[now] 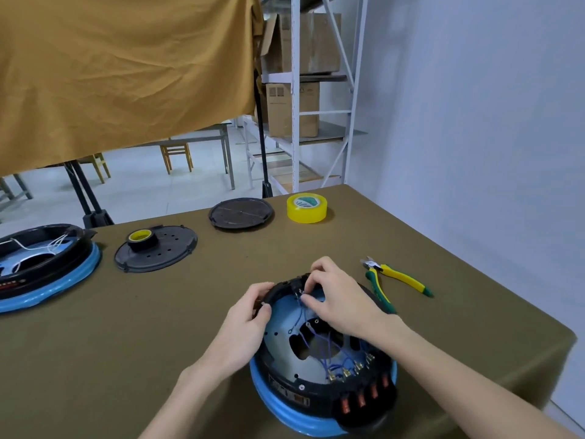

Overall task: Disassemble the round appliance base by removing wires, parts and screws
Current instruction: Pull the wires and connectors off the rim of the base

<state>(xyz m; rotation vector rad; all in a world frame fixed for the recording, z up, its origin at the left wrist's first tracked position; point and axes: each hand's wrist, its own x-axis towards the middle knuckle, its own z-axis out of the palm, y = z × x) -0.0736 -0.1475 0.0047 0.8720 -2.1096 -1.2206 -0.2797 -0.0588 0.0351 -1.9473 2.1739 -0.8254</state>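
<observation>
A round appliance base with a black shell and blue rim lies open side up on the table in front of me. Blue wires run across its grey inner plate to brass terminals near the front. My left hand grips the base's black rim at the far left. My right hand reaches over the far rim and pinches a small wire connector there with thumb and fingers.
Yellow-green cutting pliers lie right of the base. A yellow tape roll and a black round cover sit at the far edge. Another cover bears a small black tape roll. A second blue-rimmed base lies left.
</observation>
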